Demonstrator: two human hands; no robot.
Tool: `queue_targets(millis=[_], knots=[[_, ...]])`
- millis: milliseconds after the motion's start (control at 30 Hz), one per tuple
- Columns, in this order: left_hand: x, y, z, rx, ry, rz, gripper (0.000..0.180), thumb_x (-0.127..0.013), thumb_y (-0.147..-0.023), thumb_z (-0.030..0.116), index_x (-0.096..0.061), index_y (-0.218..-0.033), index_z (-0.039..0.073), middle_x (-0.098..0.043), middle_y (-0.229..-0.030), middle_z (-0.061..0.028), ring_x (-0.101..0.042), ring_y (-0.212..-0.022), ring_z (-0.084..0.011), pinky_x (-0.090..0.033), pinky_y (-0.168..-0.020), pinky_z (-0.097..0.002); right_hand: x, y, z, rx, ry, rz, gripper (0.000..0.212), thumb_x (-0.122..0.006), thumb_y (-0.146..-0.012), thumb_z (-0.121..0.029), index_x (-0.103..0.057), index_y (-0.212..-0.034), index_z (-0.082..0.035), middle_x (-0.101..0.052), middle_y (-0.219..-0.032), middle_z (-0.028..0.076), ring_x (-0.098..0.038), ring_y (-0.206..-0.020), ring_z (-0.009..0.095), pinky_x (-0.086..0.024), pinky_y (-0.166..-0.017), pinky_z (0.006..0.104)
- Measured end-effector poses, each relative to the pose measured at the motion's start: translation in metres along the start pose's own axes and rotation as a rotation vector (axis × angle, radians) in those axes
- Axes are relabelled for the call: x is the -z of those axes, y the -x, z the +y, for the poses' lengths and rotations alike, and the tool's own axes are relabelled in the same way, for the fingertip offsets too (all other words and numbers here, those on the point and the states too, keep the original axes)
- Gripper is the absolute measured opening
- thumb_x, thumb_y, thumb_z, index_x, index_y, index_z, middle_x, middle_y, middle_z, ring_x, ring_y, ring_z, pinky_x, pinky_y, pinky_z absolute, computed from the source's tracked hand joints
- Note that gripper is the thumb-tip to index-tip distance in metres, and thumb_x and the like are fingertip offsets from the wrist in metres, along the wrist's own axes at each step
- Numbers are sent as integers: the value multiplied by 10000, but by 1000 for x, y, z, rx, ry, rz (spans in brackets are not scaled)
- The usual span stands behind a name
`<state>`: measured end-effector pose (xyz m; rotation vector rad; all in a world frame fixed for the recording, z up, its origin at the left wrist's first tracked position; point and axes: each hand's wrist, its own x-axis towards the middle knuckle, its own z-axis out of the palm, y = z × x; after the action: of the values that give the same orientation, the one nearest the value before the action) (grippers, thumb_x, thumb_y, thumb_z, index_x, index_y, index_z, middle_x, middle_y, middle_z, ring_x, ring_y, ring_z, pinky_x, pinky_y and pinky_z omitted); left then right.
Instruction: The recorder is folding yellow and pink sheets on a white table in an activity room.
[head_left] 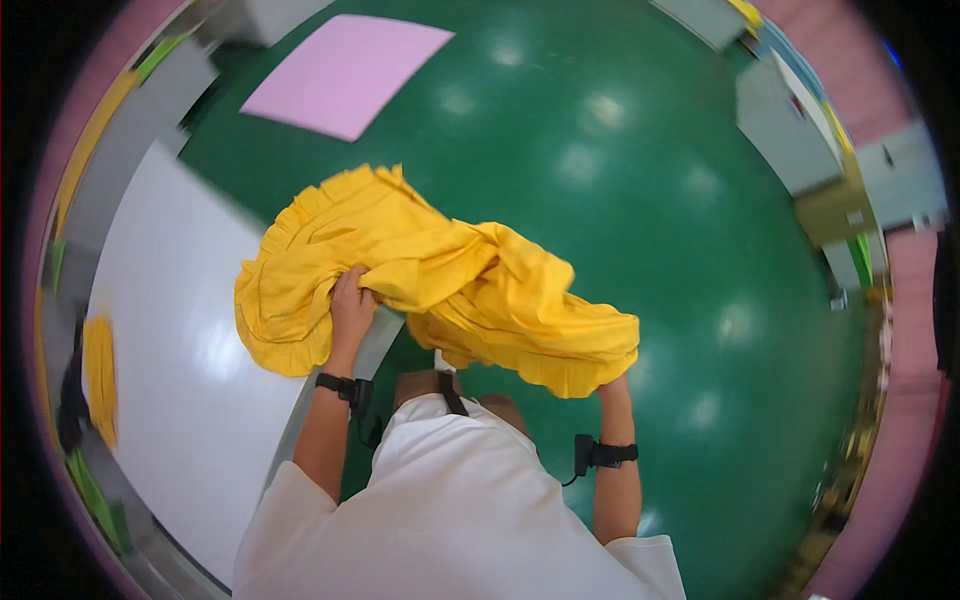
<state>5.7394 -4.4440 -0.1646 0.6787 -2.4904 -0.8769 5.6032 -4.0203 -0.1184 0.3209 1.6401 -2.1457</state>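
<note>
A ruffled yellow fabric piece (440, 262) stretches from over a glossy white tabletop (190, 320) to above the shiny green floor (690, 280), where a flat pink sheet (345, 75) lies. The left hand (352, 298) grips the fabric; the right hand (613, 387), mostly hidden, cannot be judged.

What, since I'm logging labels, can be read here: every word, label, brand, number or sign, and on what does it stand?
None can be read.
Yellow cloth: no lettering shows.
Small white patch on the olive box at right: too small to read.
Black wrist straps: nothing legible.
</note>
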Motion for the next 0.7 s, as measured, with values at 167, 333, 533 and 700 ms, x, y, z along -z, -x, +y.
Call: queue_targets(millis=[167,333,533,700], knots=[[-3,-42,14,-36,122,-391,329,-544,-819,147,-509,-1109,-6,-571,-1028,-249,-539,-956,-397,-429,-802,-409,-25,116,25,-4,112,395,450,-559,-875,-284,-469,-1243,-41,-537,-1196,65,-538,-1039,168,-447,-848,314],[-4,-61,40,-254,175,-818,474,-568,-823,252,-481,-1179,-48,-562,-1088,-259,-534,-1038,-377,-430,-870,-394,-55,183,44,35,212,455,345,-556,-857,-265,-563,-1103,-23,-618,-1007,53,-578,-888,138,-470,-725,306],[14,-65,78,-256,-49,-1013,426,-579,-799,262,-547,-1098,-40,-581,-1065,-237,-544,-1020,-368,-430,-879,-391,-62,222,86,-37,348,747,361,-609,-790,-277,-607,-1001,16,-649,-947,158,-610,-885,249,-460,-756,342],[56,-83,117,-190,84,-1063,369,-589,-792,260,-579,-1004,-41,-610,-991,-222,-579,-943,-347,-448,-804,-374,-95,230,74,-31,347,666,423,-591,-785,-301,-584,-1074,7,-624,-1035,177,-595,-954,256,-446,-817,335]])
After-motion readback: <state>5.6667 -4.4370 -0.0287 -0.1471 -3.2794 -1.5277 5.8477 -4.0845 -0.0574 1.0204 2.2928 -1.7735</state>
